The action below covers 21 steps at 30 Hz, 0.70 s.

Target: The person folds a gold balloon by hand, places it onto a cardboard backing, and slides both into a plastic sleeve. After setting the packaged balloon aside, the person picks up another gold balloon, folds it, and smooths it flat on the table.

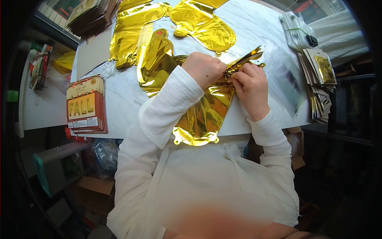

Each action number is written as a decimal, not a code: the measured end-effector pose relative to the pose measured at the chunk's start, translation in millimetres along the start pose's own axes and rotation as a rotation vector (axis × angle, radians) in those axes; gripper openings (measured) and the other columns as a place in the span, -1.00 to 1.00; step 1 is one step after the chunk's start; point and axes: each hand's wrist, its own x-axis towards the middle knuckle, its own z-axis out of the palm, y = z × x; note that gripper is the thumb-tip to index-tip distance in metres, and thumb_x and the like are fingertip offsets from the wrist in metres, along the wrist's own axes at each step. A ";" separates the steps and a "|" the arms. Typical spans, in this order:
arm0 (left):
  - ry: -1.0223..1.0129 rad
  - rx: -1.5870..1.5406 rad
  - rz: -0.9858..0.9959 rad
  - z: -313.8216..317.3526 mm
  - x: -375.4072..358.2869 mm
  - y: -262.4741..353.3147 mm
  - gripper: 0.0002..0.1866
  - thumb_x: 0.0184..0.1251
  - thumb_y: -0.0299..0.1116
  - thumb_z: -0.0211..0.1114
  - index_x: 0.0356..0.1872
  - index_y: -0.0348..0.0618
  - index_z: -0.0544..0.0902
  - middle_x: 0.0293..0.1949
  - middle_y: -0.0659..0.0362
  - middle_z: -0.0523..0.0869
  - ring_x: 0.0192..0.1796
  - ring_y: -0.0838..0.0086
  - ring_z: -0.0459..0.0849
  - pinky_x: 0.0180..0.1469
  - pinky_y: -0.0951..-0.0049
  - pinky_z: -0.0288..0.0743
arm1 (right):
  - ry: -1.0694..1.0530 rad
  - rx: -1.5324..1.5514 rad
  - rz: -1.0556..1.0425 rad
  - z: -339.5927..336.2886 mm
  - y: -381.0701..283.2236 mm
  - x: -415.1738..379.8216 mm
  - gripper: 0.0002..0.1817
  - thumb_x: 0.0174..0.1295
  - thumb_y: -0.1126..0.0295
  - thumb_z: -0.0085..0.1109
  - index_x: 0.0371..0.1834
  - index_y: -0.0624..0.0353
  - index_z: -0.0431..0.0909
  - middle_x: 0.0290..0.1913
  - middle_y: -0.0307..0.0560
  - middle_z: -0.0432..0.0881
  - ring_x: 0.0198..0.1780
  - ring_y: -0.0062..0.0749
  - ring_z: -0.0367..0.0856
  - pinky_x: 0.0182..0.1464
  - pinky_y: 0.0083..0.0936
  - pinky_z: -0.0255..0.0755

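Note:
Flat, shiny gold foil balloons are spread over the white marbled table. My left hand [204, 70] is closed in a fist on a gold foil balloon [207, 109], whose lower end with small tabs hangs over the near table edge. Close to its right, my right hand [253, 87] pinches the gathered, crumpled part of the same foil. Several thin foil layers stick up between the two hands; exactly which layers each hand holds is hidden. Left of my left hand lies another folded foil balloon [153, 71]. Farther back rest more foil pieces [207, 32].
A stack of printed "FALL" packages [82, 105] stands at the table's left edge, near a bundle of white string [108, 69]. Clear plastic bags [284, 77] lie on the right. Beyond them are cards with gold foil [318, 69] and a banded bundle of clear sleeves [296, 30].

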 end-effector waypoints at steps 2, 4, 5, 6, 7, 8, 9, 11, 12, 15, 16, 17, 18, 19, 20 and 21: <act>-0.003 0.003 -0.004 0.8 -0.2 -1.1 -0.82 0.24 -0.27 0.44 -0.46 -0.04 0.63 -0.48 0.21 0.72 -0.40 0.26 0.77 -0.36 0.25 0.63 | 0.003 0.012 0.009 1.6 2.7 3.1 -0.85 -0.04 0.51 0.49 -0.42 0.17 0.67 -0.34 -0.15 0.56 -0.20 -0.13 0.56 -0.10 -0.25 0.42; -0.003 0.006 -0.006 1.1 0.0 -1.4 -0.83 0.24 -0.27 0.43 -0.46 -0.04 0.63 -0.48 0.21 0.72 -0.40 0.26 0.77 -0.36 0.25 0.63 | -0.005 0.042 0.019 2.4 4.7 5.4 -0.84 -0.03 0.47 0.52 -0.44 0.16 0.67 -0.34 -0.14 0.56 -0.21 -0.13 0.57 -0.11 -0.25 0.42; 0.003 -0.003 -0.006 1.3 -0.1 -1.5 -0.83 0.24 -0.27 0.43 -0.46 -0.04 0.64 -0.48 0.22 0.72 -0.40 0.26 0.77 -0.36 0.25 0.63 | -0.004 0.041 0.018 2.2 5.4 5.0 -0.84 -0.03 0.47 0.52 -0.44 0.16 0.67 -0.34 -0.14 0.56 -0.21 -0.13 0.57 -0.11 -0.25 0.42; 0.009 -0.012 -0.005 1.2 -0.2 -1.6 -0.83 0.24 -0.27 0.43 -0.46 -0.04 0.64 -0.48 0.22 0.72 -0.41 0.25 0.77 -0.36 0.24 0.63 | 0.001 0.032 0.008 1.5 6.6 4.1 -0.82 -0.01 0.46 0.53 -0.41 0.15 0.67 -0.34 -0.14 0.56 -0.21 -0.14 0.57 -0.11 -0.26 0.41; 0.009 -0.011 -0.005 0.7 -0.2 -1.6 -0.83 0.24 -0.27 0.43 -0.46 -0.04 0.64 -0.48 0.22 0.72 -0.41 0.25 0.77 -0.36 0.24 0.63 | 0.006 0.024 -0.003 0.7 7.4 3.3 -0.81 0.00 0.44 0.54 -0.38 0.14 0.67 -0.34 -0.14 0.56 -0.21 -0.14 0.57 -0.12 -0.26 0.40; 0.012 -0.015 -0.003 0.2 -0.2 -1.4 -0.83 0.24 -0.27 0.43 -0.45 -0.03 0.64 -0.48 0.22 0.72 -0.40 0.25 0.77 -0.36 0.24 0.63 | 0.007 0.024 -0.003 -2.8 5.7 2.3 -0.81 0.00 0.44 0.54 -0.38 0.14 0.67 -0.34 -0.14 0.56 -0.21 -0.14 0.57 -0.12 -0.26 0.40; 0.015 -0.017 -0.002 -0.5 -0.3 -1.6 -0.83 0.23 -0.27 0.44 -0.45 -0.03 0.64 -0.48 0.22 0.72 -0.40 0.25 0.77 -0.35 0.24 0.63 | 0.007 0.028 0.011 -9.3 1.7 1.4 -0.81 0.03 0.44 0.53 -0.34 0.14 0.67 -0.34 -0.14 0.57 -0.21 -0.14 0.57 -0.12 -0.27 0.40; 0.006 -0.016 -0.003 -2.5 0.1 -1.2 -0.83 0.23 -0.26 0.44 -0.44 -0.03 0.64 -0.47 0.22 0.72 -0.39 0.25 0.77 -0.35 0.24 0.63 | 0.006 0.035 0.026 -20.7 -3.6 -0.1 -0.80 0.06 0.44 0.52 -0.30 0.13 0.67 -0.33 -0.14 0.57 -0.21 -0.14 0.57 -0.12 -0.27 0.39; -0.004 -0.017 -0.003 -2.8 0.1 -0.6 -0.83 0.23 -0.25 0.45 -0.43 -0.03 0.64 -0.46 0.21 0.72 -0.38 0.25 0.77 -0.34 0.24 0.63 | 0.003 0.013 0.027 -26.3 -5.0 -1.3 -0.81 0.09 0.48 0.49 -0.26 0.13 0.66 -0.32 -0.15 0.58 -0.21 -0.15 0.57 -0.11 -0.28 0.38; -0.029 -0.015 -0.008 -2.7 0.3 -1.0 -0.82 0.23 -0.24 0.45 -0.42 -0.03 0.64 -0.45 0.21 0.73 -0.36 0.25 0.78 -0.33 0.24 0.63 | 0.025 -0.081 0.035 -42.9 -4.3 -4.2 -0.82 0.11 0.57 0.42 -0.24 0.13 0.66 -0.31 -0.15 0.58 -0.21 -0.14 0.58 -0.12 -0.29 0.40; -0.028 -0.017 -0.005 -2.7 0.4 -0.8 -0.82 0.23 -0.24 0.45 -0.42 -0.03 0.64 -0.45 0.21 0.73 -0.36 0.25 0.78 -0.33 0.24 0.63 | 0.049 -0.149 0.036 -46.3 -4.4 -5.6 -0.82 0.11 0.61 0.39 -0.25 0.13 0.66 -0.31 -0.16 0.58 -0.21 -0.14 0.60 -0.13 -0.28 0.41; -0.029 -0.018 -0.003 -2.8 0.2 -0.7 -0.82 0.23 -0.24 0.46 -0.41 -0.03 0.64 -0.46 0.22 0.72 -0.36 0.25 0.78 -0.33 0.24 0.64 | 0.051 -0.150 0.038 -46.7 -5.0 -8.2 -0.82 0.11 0.61 0.39 -0.25 0.13 0.66 -0.31 -0.16 0.58 -0.21 -0.14 0.60 -0.13 -0.28 0.41; -0.029 -0.017 -0.003 -3.2 0.1 -0.8 -0.82 0.23 -0.23 0.46 -0.41 -0.03 0.64 -0.46 0.22 0.72 -0.36 0.25 0.78 -0.33 0.24 0.64 | 0.000 -0.103 -0.002 -45.6 -5.2 -11.3 -0.80 0.09 0.64 0.37 -0.24 0.15 0.67 -0.29 -0.14 0.58 -0.21 -0.14 0.61 -0.15 -0.28 0.44; -0.029 -0.015 -0.002 -3.8 -0.1 -0.7 -0.82 0.23 -0.23 0.46 -0.41 -0.03 0.64 -0.46 0.22 0.72 -0.36 0.25 0.78 -0.33 0.24 0.64 | -0.050 -0.055 -0.042 -44.3 -5.8 -14.4 -0.78 0.08 0.67 0.35 -0.23 0.16 0.68 -0.27 -0.13 0.58 -0.21 -0.14 0.62 -0.17 -0.27 0.47; -0.027 -0.016 -0.005 -4.1 -0.1 -0.4 -0.82 0.23 -0.24 0.46 -0.41 -0.03 0.65 -0.46 0.22 0.72 -0.36 0.25 0.78 -0.33 0.24 0.64 | -0.049 -0.055 -0.042 -41.7 -9.2 -17.0 -0.78 0.08 0.67 0.35 -0.23 0.16 0.68 -0.27 -0.13 0.58 -0.21 -0.14 0.62 -0.17 -0.27 0.47; -0.025 -0.018 -0.007 -4.2 0.1 -0.1 -0.83 0.23 -0.24 0.46 -0.41 -0.03 0.65 -0.46 0.22 0.72 -0.36 0.25 0.78 -0.33 0.23 0.64 | -0.049 -0.050 -0.015 -38.0 -14.9 -19.1 -0.78 0.06 0.67 0.35 -0.22 0.18 0.69 -0.25 -0.10 0.58 -0.21 -0.14 0.63 -0.18 -0.26 0.49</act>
